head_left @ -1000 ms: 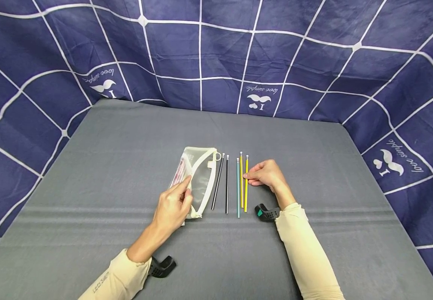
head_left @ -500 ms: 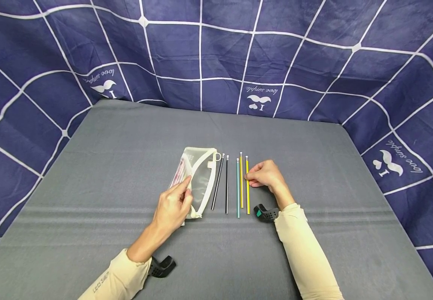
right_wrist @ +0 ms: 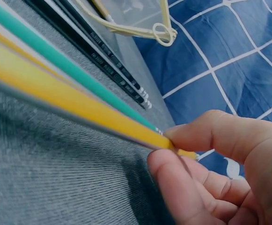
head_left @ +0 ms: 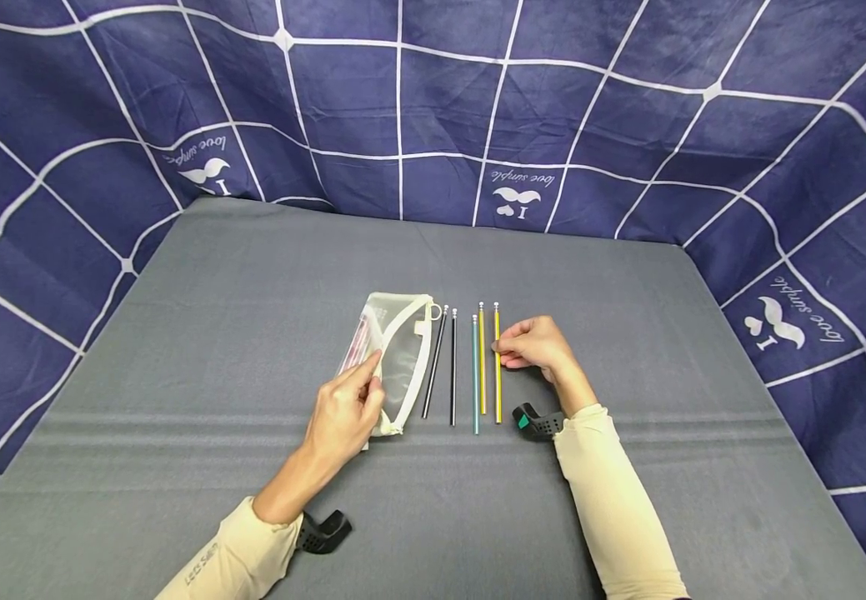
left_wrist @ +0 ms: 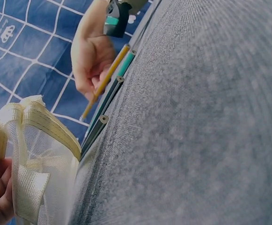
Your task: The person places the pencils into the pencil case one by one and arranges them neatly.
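Note:
My right hand (head_left: 538, 343) pinches a yellow pencil (head_left: 498, 387) between thumb and fingers near its eraser end. In the right wrist view this pencil (right_wrist: 93, 110) slants close over the cloth. A second yellow pencil (head_left: 483, 367) lies just left of it, followed by a teal pencil (head_left: 475, 379) and two black pencils, one straight black pencil (head_left: 453, 375) and one slanted black pencil (head_left: 433, 375). Left of them is a translucent zip pouch (head_left: 405, 367) with a cream zipper, its mouth parted. My left hand (head_left: 342, 412) grips the pouch's near-left edge, fingers partly hidden beneath.
Slim pinkish sticks (head_left: 357, 343) show through the pouch's left side. A pull ring (head_left: 435, 312) hangs at its far corner. The grey cloth-covered table (head_left: 433, 517) is bounded by a blue checked curtain (head_left: 448, 108) at the back and sides.
The pinched yellow pencil has shifted slightly right and away from me, widening its gap from the other yellow pencil. My left hand and the pouch stay in place.

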The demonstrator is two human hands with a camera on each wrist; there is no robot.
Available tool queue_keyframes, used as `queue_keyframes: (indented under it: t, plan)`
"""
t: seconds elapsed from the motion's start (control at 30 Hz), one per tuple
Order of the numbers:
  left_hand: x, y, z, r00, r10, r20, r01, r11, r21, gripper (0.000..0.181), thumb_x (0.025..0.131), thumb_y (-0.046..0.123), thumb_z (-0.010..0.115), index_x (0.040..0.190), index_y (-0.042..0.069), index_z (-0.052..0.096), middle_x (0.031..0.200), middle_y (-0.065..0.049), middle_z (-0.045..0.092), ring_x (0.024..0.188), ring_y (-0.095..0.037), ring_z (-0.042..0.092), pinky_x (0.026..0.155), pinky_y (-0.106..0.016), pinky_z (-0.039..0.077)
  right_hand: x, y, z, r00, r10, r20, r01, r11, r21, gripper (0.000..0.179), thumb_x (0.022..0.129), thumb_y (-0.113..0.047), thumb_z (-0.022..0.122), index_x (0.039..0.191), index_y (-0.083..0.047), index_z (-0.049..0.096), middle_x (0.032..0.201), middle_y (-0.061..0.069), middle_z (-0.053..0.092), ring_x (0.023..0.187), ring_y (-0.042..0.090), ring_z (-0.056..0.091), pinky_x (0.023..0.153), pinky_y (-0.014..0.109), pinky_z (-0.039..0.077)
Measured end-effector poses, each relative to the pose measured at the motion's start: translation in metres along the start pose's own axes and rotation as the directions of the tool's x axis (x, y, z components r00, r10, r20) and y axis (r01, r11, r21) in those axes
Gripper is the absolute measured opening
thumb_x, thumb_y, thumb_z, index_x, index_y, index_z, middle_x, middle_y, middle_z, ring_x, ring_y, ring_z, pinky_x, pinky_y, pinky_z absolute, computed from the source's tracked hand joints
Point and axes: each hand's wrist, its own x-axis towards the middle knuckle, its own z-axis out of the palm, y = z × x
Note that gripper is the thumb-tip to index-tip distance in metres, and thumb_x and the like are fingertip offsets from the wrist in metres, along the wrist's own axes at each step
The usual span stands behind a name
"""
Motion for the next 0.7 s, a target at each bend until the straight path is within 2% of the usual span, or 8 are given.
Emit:
queue_keyframes:
  t: [0.4, 0.7]
  plan:
    - [-0.001, 0.000, 0.000, 1.000, -0.007, 0.001, 0.007, 1.000, 0.002, 0.035, 0.081, -0.003, 0.057, 0.113, -0.011, 0.068, 0.065, -0.001, 0.055, 0.052, -0.008, 0.044, 0.045, -0.023, 0.040, 0.004, 0.002, 0.010, 0.998, -0.037, 0.059, 0.024, 0.978, 0.208, 0.014, 0.084, 0.009, 0.066, 0.097, 0.011, 0.062, 0.070, 0.007, 0.069, 0.059, 0.012, 0.068, 0.058, 0.023, 0.056]
    - [0.000, 0.000, 0.000, 1.000, -0.006, -0.007, 0.006, 1.000, 0.003, 0.036, 0.081, -0.002, 0.057, 0.114, -0.011, 0.068, 0.066, -0.002, 0.057, 0.052, -0.008, 0.046, 0.046, -0.024, 0.041, 0.001, -0.004, 0.020, 0.991, -0.112, 0.078, 0.080, 0.939, 0.335, 0.014, 0.085, 0.011, 0.062, 0.099, 0.011, 0.059, 0.071, 0.008, 0.068, 0.060, 0.013, 0.068, 0.060, 0.024, 0.056]
